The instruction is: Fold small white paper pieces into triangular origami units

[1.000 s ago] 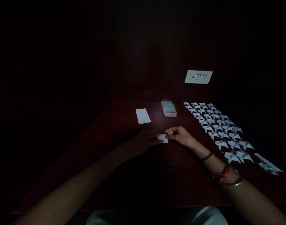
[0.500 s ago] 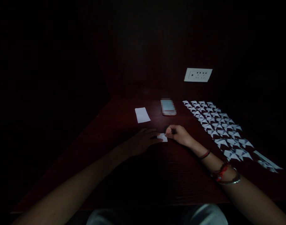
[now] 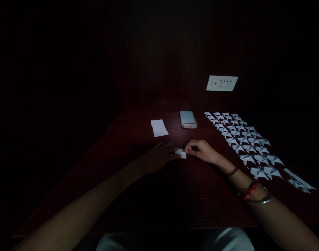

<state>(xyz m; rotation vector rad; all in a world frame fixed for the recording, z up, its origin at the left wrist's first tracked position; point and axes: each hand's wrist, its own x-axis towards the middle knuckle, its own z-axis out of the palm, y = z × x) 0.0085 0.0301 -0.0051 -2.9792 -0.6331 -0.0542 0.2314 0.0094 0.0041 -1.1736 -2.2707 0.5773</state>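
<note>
A small folded white paper (image 3: 183, 155) lies on the dark red table between my two hands. My left hand (image 3: 159, 157) rests palm down on its left side, fingers stretched out and the tips on the paper. At the right edge of the paper, my right hand (image 3: 202, 151) has thumb and forefinger pinched together on what looks like a lifted flap. Part of the paper is hidden under my fingers. Farther back lies a stack of plain white paper (image 3: 159, 128).
A phone (image 3: 188, 119) lies behind my right hand. Several rows of folded white paper shapes (image 3: 241, 140) stretch along the right side of the table (image 3: 123, 202), with a paper strip (image 3: 299, 178) near them. A socket panel (image 3: 222, 83) sits on the wall.
My right wrist and forearm have shifted slightly to the right, while the fingers stay at the paper's right edge. My left hand has hardly moved.
</note>
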